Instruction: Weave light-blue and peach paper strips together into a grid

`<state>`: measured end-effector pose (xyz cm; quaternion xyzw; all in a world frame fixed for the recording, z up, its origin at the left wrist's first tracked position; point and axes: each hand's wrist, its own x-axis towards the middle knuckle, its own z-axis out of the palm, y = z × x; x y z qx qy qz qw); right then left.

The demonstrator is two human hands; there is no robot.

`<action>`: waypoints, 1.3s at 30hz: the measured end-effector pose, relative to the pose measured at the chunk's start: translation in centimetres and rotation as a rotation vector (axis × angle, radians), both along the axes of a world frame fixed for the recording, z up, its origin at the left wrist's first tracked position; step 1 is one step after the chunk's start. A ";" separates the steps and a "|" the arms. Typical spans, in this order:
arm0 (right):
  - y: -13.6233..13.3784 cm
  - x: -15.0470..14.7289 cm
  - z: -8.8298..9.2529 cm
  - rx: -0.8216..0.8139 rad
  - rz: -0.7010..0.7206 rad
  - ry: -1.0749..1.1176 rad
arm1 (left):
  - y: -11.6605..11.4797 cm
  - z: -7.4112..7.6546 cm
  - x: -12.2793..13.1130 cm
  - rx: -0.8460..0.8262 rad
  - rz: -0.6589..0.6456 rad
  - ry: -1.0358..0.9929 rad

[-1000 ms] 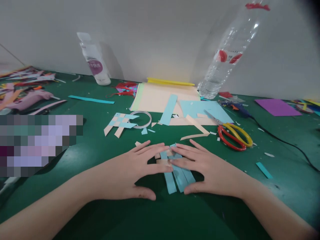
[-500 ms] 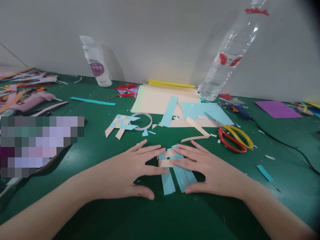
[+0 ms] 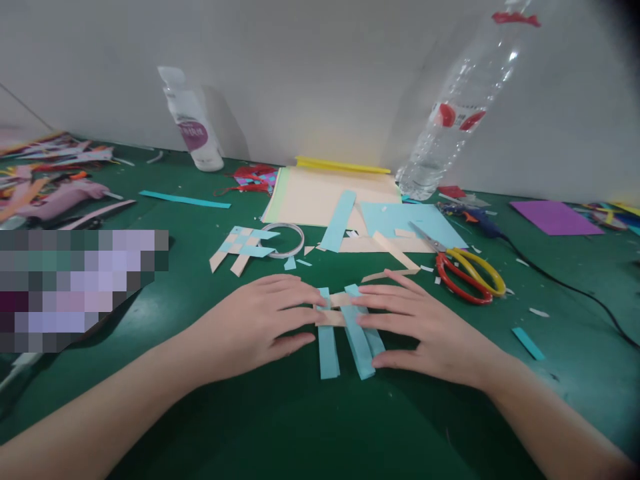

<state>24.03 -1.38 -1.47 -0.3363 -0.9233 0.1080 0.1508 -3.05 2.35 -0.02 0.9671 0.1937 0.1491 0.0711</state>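
Blue strips [image 3: 327,353] crossed with peach strips [image 3: 334,319], easily skewed

Lying on the green tabletop [image 3: 250,433], between both hands, nearer than the paper scraps [image 3: 290,264]. Left hand [image 3: 260,320] open, fingers extended, tips at the upper left of the crossing. Right hand [image 3: 425,330] open too, fingers spread over the right side, thumb near the lower ends. No pinch visible in either; fingertip pressure impossible to judge.

Main risk, probably: sideways creep. Splayed at the lower ends, with a gap down the middle and nothing visible pinning them there. Might swing out of line under any uneven push from left and right. Could also buckle or crease if squeezed too hard, being apparently thin. Overlaps partly hidden by fingertips, making a slipped end easy to miss.

Another likely trap: a folded peach strip [image 3: 397,251] just beyond, partly behind the right little finger. Contact unclear; could be dragged into the crossing by a careless sweep. Scissors [image 3: 445,253] and tape ring [image 3: 302,241] farther off, so less likely to interfere
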 end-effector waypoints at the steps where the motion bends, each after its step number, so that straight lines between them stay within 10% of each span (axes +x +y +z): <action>1: 0.0 -0.1 0.0 0.008 0.009 0.009 | 0.1 -0.2 0.0 -0.003 -0.002 -0.007; 23: -0.7 -0.9 0.3 -0.002 0.072 -0.050 | -0.1 -0.5 0.1 -0.073 -0.016 0.087; 39: -2.1 -2.7 -0.2 -0.040 -0.283 0.024 | -0.4 -0.8 0.4 -0.034 -0.068 0.111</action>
